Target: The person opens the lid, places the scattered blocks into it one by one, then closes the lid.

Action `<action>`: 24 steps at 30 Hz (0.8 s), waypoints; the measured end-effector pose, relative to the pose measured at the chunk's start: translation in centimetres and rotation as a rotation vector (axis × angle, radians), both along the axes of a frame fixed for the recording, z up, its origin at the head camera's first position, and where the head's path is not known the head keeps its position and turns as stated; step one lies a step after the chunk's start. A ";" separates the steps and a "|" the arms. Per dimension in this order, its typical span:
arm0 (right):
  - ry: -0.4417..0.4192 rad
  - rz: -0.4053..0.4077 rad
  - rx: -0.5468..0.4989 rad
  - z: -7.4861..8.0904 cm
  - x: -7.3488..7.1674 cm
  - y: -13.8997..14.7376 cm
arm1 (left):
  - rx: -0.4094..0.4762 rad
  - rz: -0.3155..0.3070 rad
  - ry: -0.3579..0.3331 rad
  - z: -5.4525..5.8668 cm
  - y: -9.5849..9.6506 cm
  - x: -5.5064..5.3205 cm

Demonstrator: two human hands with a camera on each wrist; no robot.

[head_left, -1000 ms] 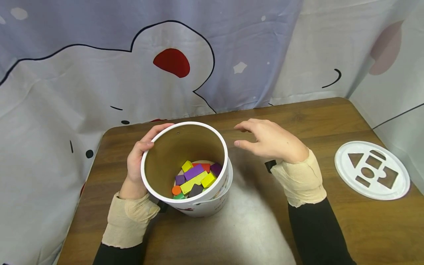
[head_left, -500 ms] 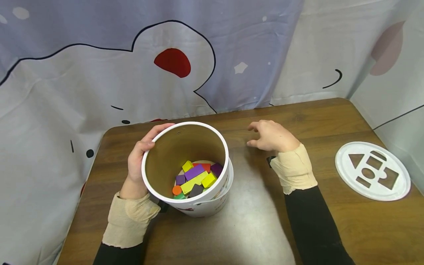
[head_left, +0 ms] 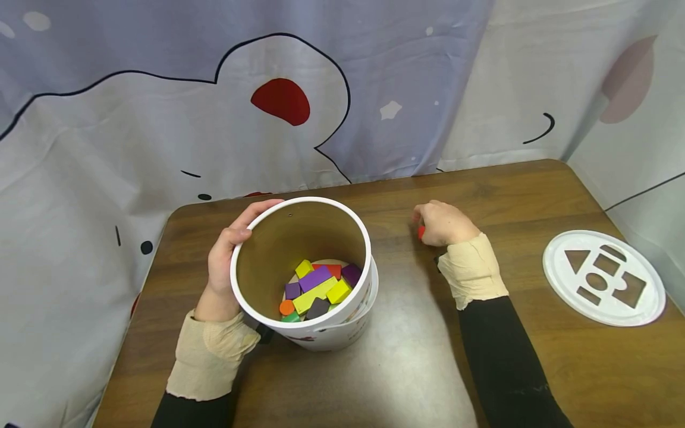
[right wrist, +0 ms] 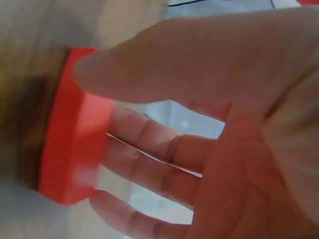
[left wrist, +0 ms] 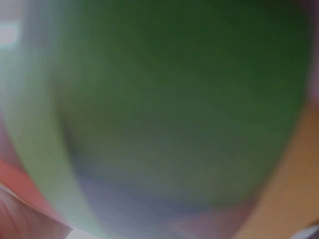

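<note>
A white bucket (head_left: 342, 333) with a printed outside stands left of centre in the head view. Several coloured wooden blocks (head_left: 314, 295) lie at its bottom. My left hand (head_left: 225, 267) grips the bucket's left side, thumb at the rim. The left wrist view is filled by a blurred green, orange and red surface close to the camera. Right of the bucket, my right hand (head_left: 445, 224) pinches a red block (right wrist: 77, 134) between thumb and fingers. In the right wrist view this long block is at the wooden surface; whether it touches it I cannot tell.
At the table's right lies a flat white lid (head_left: 562, 279) with several shaped holes. The wooden table (head_left: 514, 202) has its back edge against a printed curtain (head_left: 396, 148).
My right hand has moved away to the right from the bucket, down toward the table, and its fingers have closed on the red block. The left hand and bucket stay put.
</note>
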State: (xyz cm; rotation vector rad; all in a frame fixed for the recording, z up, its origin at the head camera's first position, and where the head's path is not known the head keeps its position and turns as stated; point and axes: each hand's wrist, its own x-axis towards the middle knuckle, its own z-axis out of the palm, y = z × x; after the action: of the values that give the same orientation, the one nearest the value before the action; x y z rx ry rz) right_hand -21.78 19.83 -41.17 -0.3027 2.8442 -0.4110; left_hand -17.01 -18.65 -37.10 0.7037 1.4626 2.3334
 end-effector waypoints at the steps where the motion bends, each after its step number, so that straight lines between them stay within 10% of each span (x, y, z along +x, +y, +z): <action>1: -0.001 0.000 0.011 -0.2 -0.1 0.0 | -0.001 0.002 0.000 0.0 0.0 0.0; 11: 0.012 -0.009 0.022 -1.8 -0.8 0.3 | -0.001 0.004 -0.012 0.0 0.1 0.0; 24: 0.145 0.069 -0.231 1.1 -0.2 -1.9 | -0.009 0.002 -0.002 -0.1 0.0 0.0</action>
State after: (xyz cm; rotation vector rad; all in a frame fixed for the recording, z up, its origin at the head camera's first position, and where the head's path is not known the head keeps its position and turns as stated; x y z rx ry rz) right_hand -21.96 17.95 -40.04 -0.4923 2.9178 -0.7327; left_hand -17.01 -18.62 -37.21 0.6976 1.4731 2.3270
